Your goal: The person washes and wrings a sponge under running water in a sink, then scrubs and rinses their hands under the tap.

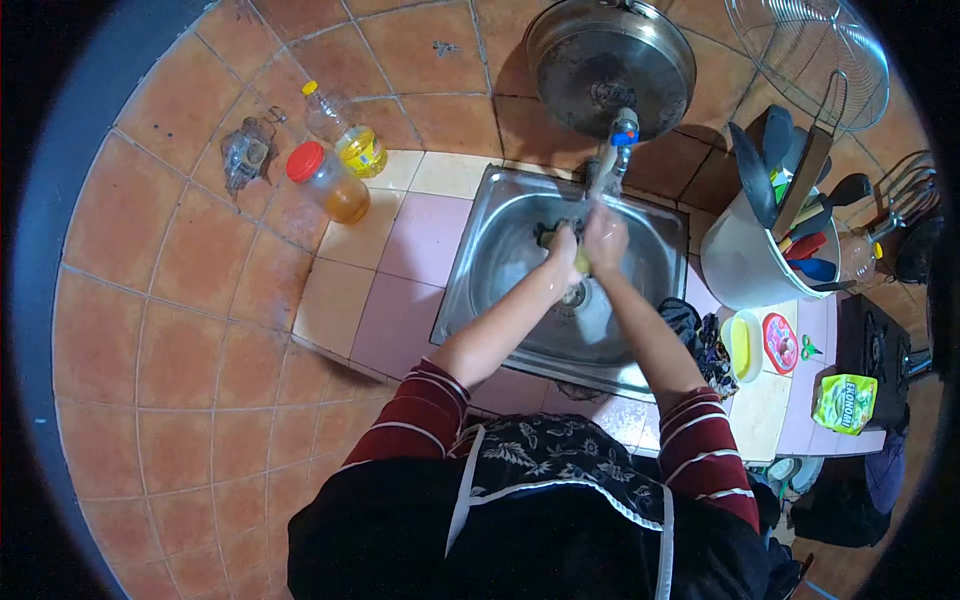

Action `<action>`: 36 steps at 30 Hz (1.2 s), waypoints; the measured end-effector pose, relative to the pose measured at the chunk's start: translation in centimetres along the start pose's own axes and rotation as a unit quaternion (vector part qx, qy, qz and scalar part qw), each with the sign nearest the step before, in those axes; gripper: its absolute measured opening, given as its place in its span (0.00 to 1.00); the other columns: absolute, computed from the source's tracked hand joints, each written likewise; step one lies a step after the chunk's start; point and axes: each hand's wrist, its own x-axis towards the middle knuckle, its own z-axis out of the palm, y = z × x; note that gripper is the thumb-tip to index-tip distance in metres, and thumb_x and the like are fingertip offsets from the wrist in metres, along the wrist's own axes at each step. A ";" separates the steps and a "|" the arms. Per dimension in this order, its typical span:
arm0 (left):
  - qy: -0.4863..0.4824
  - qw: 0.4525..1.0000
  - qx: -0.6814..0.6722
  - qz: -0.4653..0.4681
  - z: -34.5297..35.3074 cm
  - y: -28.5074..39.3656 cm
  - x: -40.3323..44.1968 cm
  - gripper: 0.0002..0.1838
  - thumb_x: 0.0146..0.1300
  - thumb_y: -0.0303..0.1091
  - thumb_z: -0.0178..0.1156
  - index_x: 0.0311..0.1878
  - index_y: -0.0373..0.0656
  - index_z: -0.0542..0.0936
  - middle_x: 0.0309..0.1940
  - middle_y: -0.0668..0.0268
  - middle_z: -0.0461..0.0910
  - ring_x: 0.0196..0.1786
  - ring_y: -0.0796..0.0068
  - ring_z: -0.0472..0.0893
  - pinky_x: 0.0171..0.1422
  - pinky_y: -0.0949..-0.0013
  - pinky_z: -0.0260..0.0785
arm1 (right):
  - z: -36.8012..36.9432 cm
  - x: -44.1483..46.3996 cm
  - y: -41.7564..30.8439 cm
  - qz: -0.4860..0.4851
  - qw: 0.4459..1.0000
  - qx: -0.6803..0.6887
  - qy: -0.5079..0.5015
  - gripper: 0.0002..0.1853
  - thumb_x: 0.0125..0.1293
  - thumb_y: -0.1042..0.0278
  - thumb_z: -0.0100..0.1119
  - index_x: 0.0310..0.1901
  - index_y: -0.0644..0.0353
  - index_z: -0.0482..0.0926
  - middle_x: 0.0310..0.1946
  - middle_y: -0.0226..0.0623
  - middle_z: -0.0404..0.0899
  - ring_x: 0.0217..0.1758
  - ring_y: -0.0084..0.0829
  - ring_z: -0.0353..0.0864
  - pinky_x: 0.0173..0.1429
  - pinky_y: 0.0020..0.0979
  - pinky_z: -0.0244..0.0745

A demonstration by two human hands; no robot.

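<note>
Both hands are over a steel sink (480, 300), under a running tap (622, 140). My left hand (562, 252) is closed, its fingers curled around something mostly hidden. A small yellow-green piece (583, 262) shows between the two hands; its kind is unclear. Beside the left fingers is a dark greenish thing (545, 235), also too small to name. My right hand (606, 238) is close against the left, in the stream of water. Water and blur hide its fingers.
Right of the sink stand a white bucket of utensils (735, 260), a bunched dark cloth (712, 355), a tub with yellow contents (740, 345) and a green packet (845, 403). A red-lidded jar (330, 185) and an oil bottle (358, 150) stand left. A large pan (610, 75) hangs behind the tap.
</note>
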 end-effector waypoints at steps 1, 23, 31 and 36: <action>-0.021 0.995 0.090 -0.037 -0.2 -0.3 -0.2 0.20 0.62 0.50 0.37 0.34 0.47 0.73 0.29 0.64 0.76 0.30 0.65 0.76 0.35 0.58 0.69 | -1.1 1.2 0.2 0.006 0.999 -0.033 -0.012 0.26 0.66 0.47 0.36 0.29 0.61 0.78 0.28 0.55 0.75 0.34 0.54 0.74 0.38 0.44 0.67; -0.028 0.805 0.586 0.092 -0.1 8.4 -3.6 0.18 0.62 0.34 0.48 0.51 0.31 0.67 0.35 0.57 0.75 0.31 0.71 0.78 0.36 0.69 0.75 | -7.2 2.6 1.3 -0.227 0.920 0.154 -0.280 0.19 0.65 0.57 0.47 0.50 0.63 0.68 0.43 0.49 0.72 0.47 0.42 0.73 0.53 0.36 0.65; -0.122 0.921 0.369 0.016 -2.6 5.0 -3.7 0.27 0.58 0.53 0.51 0.59 0.54 0.65 0.57 0.60 0.64 0.67 0.57 0.54 0.59 0.36 0.52 | -3.5 1.5 2.3 -0.161 0.977 0.082 -0.118 0.11 0.58 0.58 0.53 0.37 0.55 0.76 0.35 0.44 0.76 0.39 0.44 0.76 0.43 0.39 0.71; -0.228 0.910 0.346 0.005 -5.8 4.5 1.5 0.38 0.60 0.57 0.46 0.62 0.35 0.55 0.58 0.52 0.57 0.64 0.58 0.54 0.65 0.48 0.52 | -3.2 -2.1 -1.6 -0.083 0.983 0.023 -0.164 0.20 0.59 0.47 0.47 0.26 0.53 0.80 0.24 0.46 0.77 0.32 0.47 0.78 0.37 0.44 0.71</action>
